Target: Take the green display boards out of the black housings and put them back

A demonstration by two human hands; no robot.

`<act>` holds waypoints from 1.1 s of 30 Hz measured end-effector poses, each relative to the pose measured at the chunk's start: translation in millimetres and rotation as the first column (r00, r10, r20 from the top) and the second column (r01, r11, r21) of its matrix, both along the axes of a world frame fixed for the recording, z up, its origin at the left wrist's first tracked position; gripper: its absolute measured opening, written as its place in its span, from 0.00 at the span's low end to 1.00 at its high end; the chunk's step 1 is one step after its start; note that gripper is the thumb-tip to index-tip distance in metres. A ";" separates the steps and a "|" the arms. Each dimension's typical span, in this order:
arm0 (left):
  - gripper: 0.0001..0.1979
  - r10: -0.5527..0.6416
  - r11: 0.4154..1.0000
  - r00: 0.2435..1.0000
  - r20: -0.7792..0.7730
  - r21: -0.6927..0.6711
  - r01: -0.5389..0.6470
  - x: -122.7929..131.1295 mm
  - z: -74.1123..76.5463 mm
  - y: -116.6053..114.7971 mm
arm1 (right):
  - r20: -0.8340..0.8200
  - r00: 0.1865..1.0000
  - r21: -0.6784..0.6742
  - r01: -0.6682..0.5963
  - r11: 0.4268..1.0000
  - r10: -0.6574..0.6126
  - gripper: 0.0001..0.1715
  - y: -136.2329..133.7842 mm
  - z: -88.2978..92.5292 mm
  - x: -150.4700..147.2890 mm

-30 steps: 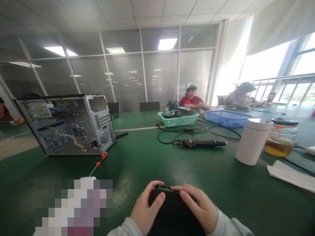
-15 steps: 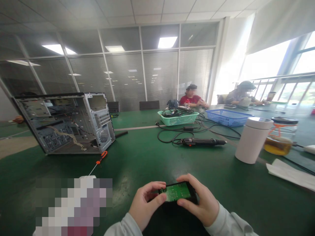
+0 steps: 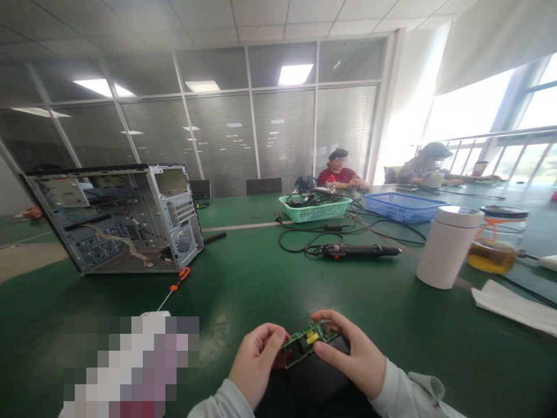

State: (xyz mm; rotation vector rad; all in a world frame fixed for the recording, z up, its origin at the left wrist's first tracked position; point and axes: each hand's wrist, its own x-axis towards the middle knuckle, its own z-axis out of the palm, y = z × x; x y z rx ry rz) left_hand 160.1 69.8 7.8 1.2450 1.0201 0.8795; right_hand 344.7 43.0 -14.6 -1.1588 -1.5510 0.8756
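From my remote seat I see that the circuit board (image 3: 307, 342) has just been tipped over; half a second ago its flat green face looked up at me, and now the side with the parts shows, a yellow one among them; I judge that this puts the components in easy view for handling, though both hands are committed to the grip; the left hand (image 3: 257, 352) is narrow, thumb and fingertips pinched together at the board's left end; the right hand (image 3: 357, 355) is held wider, thumb on the near edge and fingers over the far one; the board sits between them, tilted, just above a dark piece (image 3: 319, 374) whose lower part is lost in shadow; beyond, on the green desk (image 3: 243, 273), the green basket (image 3: 315, 215) holds a heap of dark cables; the blue basket (image 3: 404, 215) stands near it; the glass jar (image 3: 510, 232) contains amber liquid; the white tumbler (image 3: 448, 249) is lidded, so its contents are hidden; the open computer case (image 3: 185, 247) has pale wires (image 3: 133, 249) inside.
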 end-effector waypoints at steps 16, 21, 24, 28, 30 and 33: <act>0.14 0.101 0.994 0.989 -0.106 0.060 -0.095 -0.4 0.5 -5.5 | -0.095 0.990 -0.070 -0.115 0.991 0.108 0.38 -2.9 -5.7 -2.7; 0.22 0.156 0.945 0.978 0.139 -0.309 -0.107 -5.0 -1.8 9.7 | -0.194 0.980 -0.229 -0.079 0.970 0.034 0.37 -0.8 0.9 3.9; 0.24 0.171 0.931 0.949 0.264 -0.360 -0.067 -7.8 2.7 10.4 | -0.382 0.924 -0.372 -0.137 0.918 -0.018 0.33 2.2 9.9 7.8; 0.25 0.182 0.932 0.929 0.323 -0.358 -0.058 -8.4 7.8 6.9 | -0.591 0.762 -0.667 -0.277 0.692 -0.265 0.29 6.1 22.2 7.5; 0.25 0.192 0.931 0.925 0.327 -0.358 -0.067 -7.9 9.1 6.0 | -0.650 0.681 -0.701 -0.366 0.612 -0.337 0.31 5.4 25.4 5.3; 0.25 0.206 0.928 0.928 0.310 -0.364 -0.085 -7.2 9.6 5.6 | -0.738 0.605 -0.641 -0.492 0.589 -0.298 0.33 2.5 22.4 3.4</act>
